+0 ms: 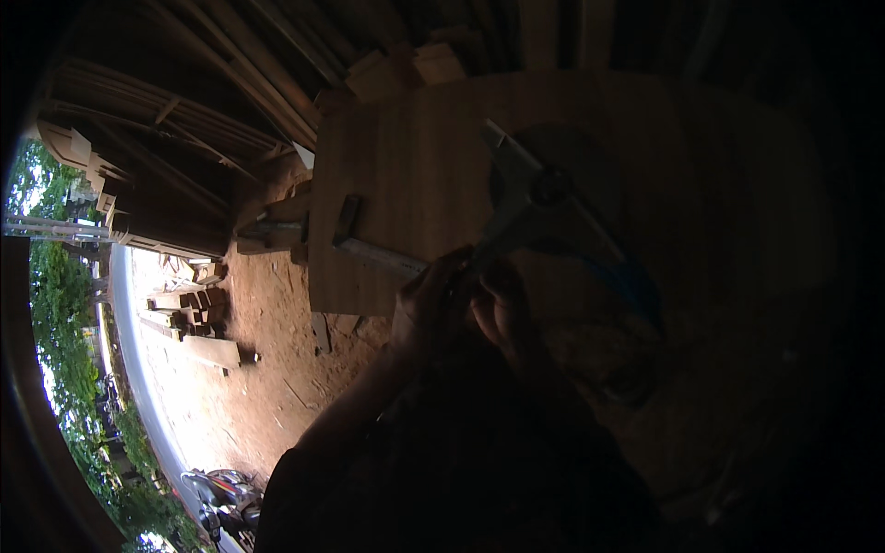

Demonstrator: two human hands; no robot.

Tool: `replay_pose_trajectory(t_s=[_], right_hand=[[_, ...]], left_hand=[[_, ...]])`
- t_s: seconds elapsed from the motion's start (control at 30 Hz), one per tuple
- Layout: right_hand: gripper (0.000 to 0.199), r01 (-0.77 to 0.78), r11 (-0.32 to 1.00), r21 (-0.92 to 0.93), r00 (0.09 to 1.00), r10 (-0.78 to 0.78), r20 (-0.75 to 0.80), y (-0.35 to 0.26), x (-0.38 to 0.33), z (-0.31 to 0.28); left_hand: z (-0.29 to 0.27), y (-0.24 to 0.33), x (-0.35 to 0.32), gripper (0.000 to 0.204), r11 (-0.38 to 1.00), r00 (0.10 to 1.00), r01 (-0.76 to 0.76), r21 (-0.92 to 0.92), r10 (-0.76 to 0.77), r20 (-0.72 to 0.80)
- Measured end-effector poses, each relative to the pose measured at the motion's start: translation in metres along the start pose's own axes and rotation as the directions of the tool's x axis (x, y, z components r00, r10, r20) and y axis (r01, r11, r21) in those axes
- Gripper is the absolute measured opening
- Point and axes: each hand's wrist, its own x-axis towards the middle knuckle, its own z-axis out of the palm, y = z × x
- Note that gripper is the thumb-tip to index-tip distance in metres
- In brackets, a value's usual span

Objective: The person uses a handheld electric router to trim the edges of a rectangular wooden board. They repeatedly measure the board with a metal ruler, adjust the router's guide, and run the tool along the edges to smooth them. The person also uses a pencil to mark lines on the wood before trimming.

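Observation:
On the wooden tabletop (396, 147) lies a three-armed grey metal piece (553, 189) with a round hub, over a darker round disc (590, 152). My left hand (426, 297) and my right hand (502, 300) meet at the end of its near-left arm, fingers bent and closed together. Deep shadow hides what is between the fingertips. An L-shaped try square (380, 256) rests left of the hands, its blade running up to my left hand. Something blue (627, 286) lies by the piece's right arm.
Planks and boards (249, 74) lean behind the table. Left of it is reddish dirt ground (267, 369) with a stack of timber offcuts (198, 313). A motorbike (226, 498) stands at lower left, near a road. The right side is too dark to make out.

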Motion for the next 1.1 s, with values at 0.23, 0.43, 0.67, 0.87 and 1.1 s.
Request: replay_pose_trajectory(t_s=[0.23,0.43,0.67,0.87,1.1], right_hand=[[0.028,-0.069,0.998,0.009,0.997,0.069,0.044,-0.005,0.0,-0.003],[0.021,-0.208,0.972,0.113,0.96,0.224,-0.165,-0.009,-0.005,0.023],[0.015,-0.293,0.952,-0.094,0.939,0.268,-0.216,-0.024,-0.014,0.019],[0.024,-0.341,0.927,0.158,0.923,0.362,-0.131,-0.022,-0.02,0.011],[0.035,-0.38,0.913,0.147,0.884,0.406,-0.233,-0.026,-0.024,0.019]], left_hand=[[-0.001,-0.004,-0.006,0.027,0.995,0.995,0.086,-0.048,-0.084,0.057],[-0.001,-0.015,-0.005,0.035,0.985,0.985,-0.155,0.08,0.149,0.086],[-0.002,-0.008,-0.011,0.052,0.996,0.984,-0.015,-0.086,0.03,0.177],[-0.004,0.011,0.007,0.045,0.982,0.928,0.174,0.079,-0.19,0.319],[0.021,0.008,0.03,0.033,0.945,0.846,0.097,0.312,-0.243,0.474]])
